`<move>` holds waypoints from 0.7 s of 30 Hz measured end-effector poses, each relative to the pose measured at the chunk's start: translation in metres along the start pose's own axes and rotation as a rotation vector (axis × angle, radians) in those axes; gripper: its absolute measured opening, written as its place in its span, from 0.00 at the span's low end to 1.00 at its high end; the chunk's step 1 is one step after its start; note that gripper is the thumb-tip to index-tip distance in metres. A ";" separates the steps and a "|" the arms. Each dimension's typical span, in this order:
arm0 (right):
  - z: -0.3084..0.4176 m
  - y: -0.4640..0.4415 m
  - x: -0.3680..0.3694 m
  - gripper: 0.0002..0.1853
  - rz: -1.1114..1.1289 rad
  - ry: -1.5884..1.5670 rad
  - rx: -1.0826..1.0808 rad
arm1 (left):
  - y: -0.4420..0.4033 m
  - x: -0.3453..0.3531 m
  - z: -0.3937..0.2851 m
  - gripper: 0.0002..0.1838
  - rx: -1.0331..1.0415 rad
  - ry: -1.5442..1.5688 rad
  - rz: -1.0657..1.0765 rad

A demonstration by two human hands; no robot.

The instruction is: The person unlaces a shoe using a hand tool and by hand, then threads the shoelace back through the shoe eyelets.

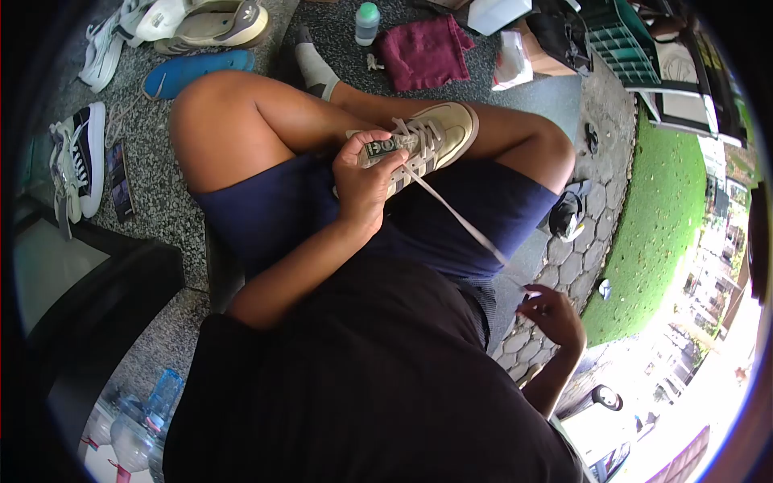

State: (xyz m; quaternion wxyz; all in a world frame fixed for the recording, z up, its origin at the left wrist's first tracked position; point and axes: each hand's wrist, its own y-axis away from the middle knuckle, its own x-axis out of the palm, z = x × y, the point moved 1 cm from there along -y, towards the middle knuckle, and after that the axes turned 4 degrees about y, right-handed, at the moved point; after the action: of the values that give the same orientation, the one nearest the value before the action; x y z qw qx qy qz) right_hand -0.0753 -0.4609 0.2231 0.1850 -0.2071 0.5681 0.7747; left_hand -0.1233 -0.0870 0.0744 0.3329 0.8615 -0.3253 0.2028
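A gold and cream sneaker rests across my crossed legs, its toe pointing up and to the right. My left hand is closed on the sneaker's tongue, thumb and fingers pinching near the top eyelets. From there a pale shoelace runs taut down to the right. Off to the side, beyond my hip, my right hand pinches the far end of that lace. The lace also crosses the lower eyelets towards the toe. My left hand hides part of the heel.
Several shoes lie at the upper left, with a blue insole and a black sneaker. A phone lies beside them. Ahead are a maroon cloth and a green-capped bottle. A green crate stands at the upper right.
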 end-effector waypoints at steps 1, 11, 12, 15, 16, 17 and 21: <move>-0.006 0.005 0.003 0.05 -0.126 -0.088 0.099 | 0.002 0.000 0.001 0.18 -0.009 -0.009 0.012; 0.175 -0.120 0.027 0.08 -0.737 -0.365 -0.649 | 0.014 -0.005 0.025 0.15 0.056 -0.119 0.082; 0.189 -0.133 0.033 0.11 -0.679 -0.351 -0.609 | 0.013 -0.006 0.028 0.14 0.050 -0.109 0.113; 0.196 -0.154 0.045 0.12 -0.619 -0.265 -0.443 | 0.017 -0.006 0.036 0.13 0.137 -0.099 0.149; 0.196 -0.156 0.047 0.12 -0.604 -0.252 -0.447 | 0.015 -0.009 0.039 0.12 0.240 -0.276 0.142; 0.195 -0.156 0.049 0.11 -0.631 -0.249 -0.429 | 0.017 -0.009 0.037 0.12 0.231 -0.268 0.133; 0.182 -0.157 0.058 0.10 -0.727 -0.200 -0.375 | 0.023 -0.002 0.037 0.12 0.243 -0.319 0.210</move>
State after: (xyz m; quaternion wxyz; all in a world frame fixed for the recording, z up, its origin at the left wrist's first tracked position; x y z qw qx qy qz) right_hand -0.0630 -0.2392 0.1151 0.4596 -0.3480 0.2865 0.7653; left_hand -0.1360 -0.1252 0.0581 0.1480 0.8780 -0.4347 0.1353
